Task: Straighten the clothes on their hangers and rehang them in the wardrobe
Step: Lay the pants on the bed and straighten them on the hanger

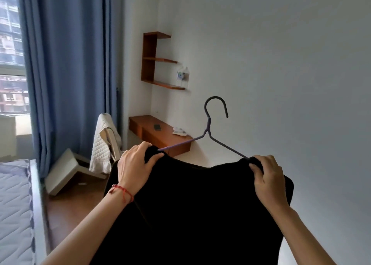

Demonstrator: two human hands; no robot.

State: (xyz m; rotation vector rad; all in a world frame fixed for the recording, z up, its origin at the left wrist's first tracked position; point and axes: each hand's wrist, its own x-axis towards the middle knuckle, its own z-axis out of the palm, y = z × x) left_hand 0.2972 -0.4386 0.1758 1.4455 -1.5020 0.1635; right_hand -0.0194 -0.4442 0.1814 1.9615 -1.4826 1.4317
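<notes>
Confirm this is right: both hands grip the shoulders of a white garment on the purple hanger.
Wrong in one respect: the garment is black, not white. The head view shows the left hand and right hand gripping its shoulders on the purple hanger.

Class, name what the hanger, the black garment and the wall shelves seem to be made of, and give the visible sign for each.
Hanger: probably coated metal wire, thin and twisted at the neck, matt purple-grey.
Black garment: soft matt fabric; it bunches under both hands. Fibre cannot be told.
Wall shelves: wood or wood veneer, reddish-brown with a smooth finish.
</notes>
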